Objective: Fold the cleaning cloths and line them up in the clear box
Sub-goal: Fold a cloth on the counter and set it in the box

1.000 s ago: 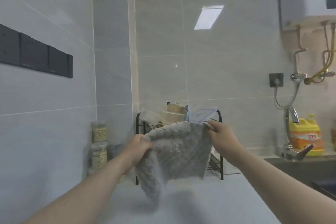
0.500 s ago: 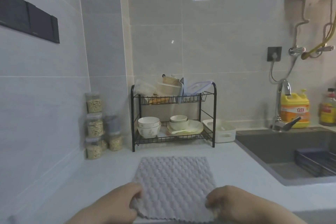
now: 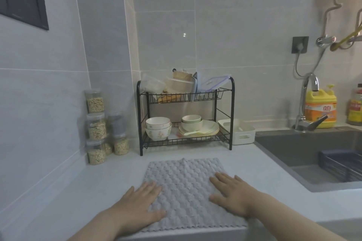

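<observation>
Both forearms reach in from the bottom edge, well apart. The left hand (image 3: 137, 207) lies flat with its fingers straight and slightly spread, palm down, half on the cloth's left edge and half on the counter (image 3: 117, 178). The right hand (image 3: 233, 193) is flat too, fingers straight, pressing on the right part of the cloth. Neither hand grips anything.

The cloth (image 3: 186, 186) is grey with a bumpy, scale-like weave. It lies spread open in a single flat square on the pale counter, its near scalloped edge at the counter's front lip. A small tuck shows at the middle of its far edge.

Behind it stands a black wire rack (image 3: 232, 113) with bowls (image 3: 158, 127) and plates on the lower shelf. The plastic tubs and lids piled on its upper shelf overlap and are hard to tell apart. The dark sink (image 3: 305, 150) on the right is cut off by the frame, as is a bottle at the far right. Stacked jars (image 3: 97, 127) stand in the left corner.
</observation>
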`<action>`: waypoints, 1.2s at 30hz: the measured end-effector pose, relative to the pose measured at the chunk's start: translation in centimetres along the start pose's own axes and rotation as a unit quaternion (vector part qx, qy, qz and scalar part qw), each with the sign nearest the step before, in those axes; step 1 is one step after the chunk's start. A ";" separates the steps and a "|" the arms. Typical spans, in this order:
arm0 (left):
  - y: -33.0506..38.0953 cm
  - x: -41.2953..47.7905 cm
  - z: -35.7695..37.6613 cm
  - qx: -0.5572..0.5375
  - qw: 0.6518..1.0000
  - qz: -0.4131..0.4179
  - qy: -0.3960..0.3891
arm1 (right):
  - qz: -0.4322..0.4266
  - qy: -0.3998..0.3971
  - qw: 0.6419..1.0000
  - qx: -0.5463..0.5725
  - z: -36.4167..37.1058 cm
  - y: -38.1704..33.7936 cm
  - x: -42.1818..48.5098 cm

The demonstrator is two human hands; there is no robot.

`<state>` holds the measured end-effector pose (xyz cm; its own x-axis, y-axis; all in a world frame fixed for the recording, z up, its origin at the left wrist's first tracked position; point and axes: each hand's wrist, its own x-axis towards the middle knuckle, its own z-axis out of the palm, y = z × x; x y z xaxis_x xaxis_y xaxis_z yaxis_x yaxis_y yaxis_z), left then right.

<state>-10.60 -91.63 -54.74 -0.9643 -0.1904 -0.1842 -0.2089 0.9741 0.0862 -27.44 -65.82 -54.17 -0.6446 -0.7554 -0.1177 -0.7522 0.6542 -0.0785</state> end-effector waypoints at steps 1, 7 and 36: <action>0.0 0.1 0.1 -0.002 1.000 -0.008 -0.002 | -0.004 -0.001 1.000 0.005 0.0 0.4 0.3; -0.7 1.0 0.3 -0.066 0.997 -0.003 0.032 | -0.020 0.044 0.993 0.103 1.2 1.7 1.5; -4.4 9.4 -6.8 -0.244 0.916 -0.048 0.314 | 0.071 0.304 0.907 0.282 -4.9 4.7 8.3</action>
<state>-19.85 -98.57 -50.15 -0.8092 -0.4543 0.3725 -0.1977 0.8076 0.5555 -37.01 -69.22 -50.62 -0.8149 -0.4301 0.3885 -0.5765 0.5329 -0.6194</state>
